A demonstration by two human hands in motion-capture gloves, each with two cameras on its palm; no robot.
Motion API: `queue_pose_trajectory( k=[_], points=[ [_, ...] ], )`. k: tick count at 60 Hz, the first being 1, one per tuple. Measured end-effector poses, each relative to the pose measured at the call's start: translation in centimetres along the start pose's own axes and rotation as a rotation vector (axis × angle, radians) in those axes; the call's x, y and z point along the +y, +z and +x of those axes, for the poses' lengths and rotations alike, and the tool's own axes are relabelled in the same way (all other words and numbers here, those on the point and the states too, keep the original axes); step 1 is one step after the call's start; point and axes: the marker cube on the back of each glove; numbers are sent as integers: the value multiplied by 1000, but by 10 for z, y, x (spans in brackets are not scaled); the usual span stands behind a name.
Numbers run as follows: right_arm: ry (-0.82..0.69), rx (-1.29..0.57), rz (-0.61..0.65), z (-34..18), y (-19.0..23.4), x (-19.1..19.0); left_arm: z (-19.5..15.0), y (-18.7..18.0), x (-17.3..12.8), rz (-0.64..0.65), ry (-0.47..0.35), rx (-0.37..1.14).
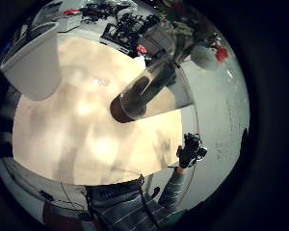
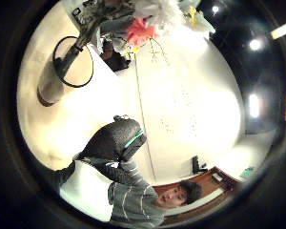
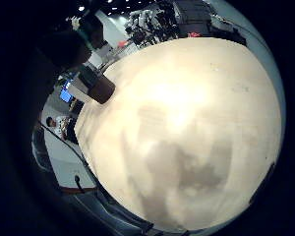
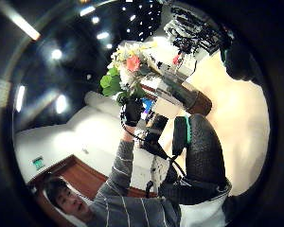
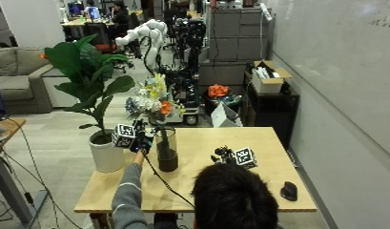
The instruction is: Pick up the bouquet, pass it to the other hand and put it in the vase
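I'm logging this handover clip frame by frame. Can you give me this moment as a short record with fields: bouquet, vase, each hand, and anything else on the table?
bouquet: stems in the vase, flowers above its rim
vase: clear glass, dark base, upright on the table
left hand: raised beside the bouquet's stems; grip hidden
right hand: low over the table, holding nothing
other: white pot with a plant; dark mouse

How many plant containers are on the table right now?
2: a clear vase holding the bouquet stems near the table's middle, and a white pot with a leafy plant at its left edge.
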Motion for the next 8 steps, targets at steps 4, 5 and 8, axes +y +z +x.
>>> queue_pose_trajectory(
  k=[4, 5, 8],
  points=[
    [26, -44, -15, -3, 6, 6, -6, -5, 7, 17, -42, 48],
    [39, -56, -25, -4, 7, 8, -6, -8, 12, 19, -60, 61],
    [66, -70, -52, -5, 10, 10, -4, -14, 23, 21, -100, 87]
  ],
)
